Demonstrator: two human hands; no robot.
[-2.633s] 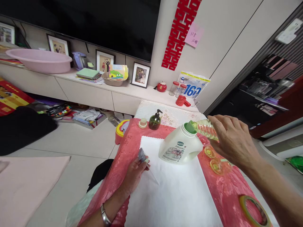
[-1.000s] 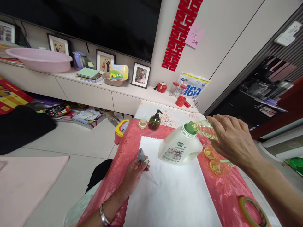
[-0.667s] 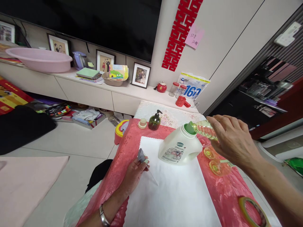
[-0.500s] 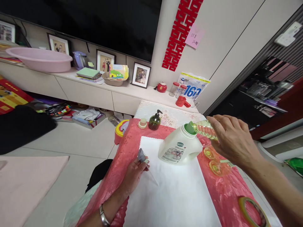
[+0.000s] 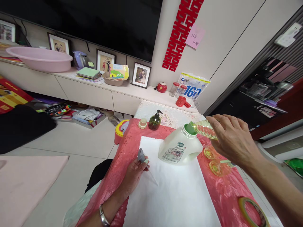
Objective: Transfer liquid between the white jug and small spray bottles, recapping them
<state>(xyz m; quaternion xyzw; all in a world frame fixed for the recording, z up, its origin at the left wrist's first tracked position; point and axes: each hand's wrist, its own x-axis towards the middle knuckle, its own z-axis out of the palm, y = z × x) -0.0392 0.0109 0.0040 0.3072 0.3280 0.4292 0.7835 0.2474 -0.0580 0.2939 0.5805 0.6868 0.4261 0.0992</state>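
Note:
A large pale laundry detergent jug [image 5: 176,149] stands uncapped on a white mat [image 5: 175,195]. My right hand [image 5: 230,137] grips a clear, ribbed bottle [image 5: 205,128], tilted nearly level, its neck at the green spout in the jug's mouth. Between the fingers of my left hand [image 5: 136,171] is a grey pump head [image 5: 141,155] with a thin tube [image 5: 153,177] pointing down over the mat. Behind the mat are a dark green pump bottle [image 5: 154,121] and a pale cap [image 5: 142,123]. Part of the clear bottle is hidden by my right hand.
A red plastic cover [image 5: 113,186] lies over the table. To the right are orange-yellow transparent pieces [image 5: 216,165] and a roll of tape [image 5: 252,212]. A white cabinet [image 5: 127,100] at the back carries jars, picture frames and a pink basin [image 5: 40,59].

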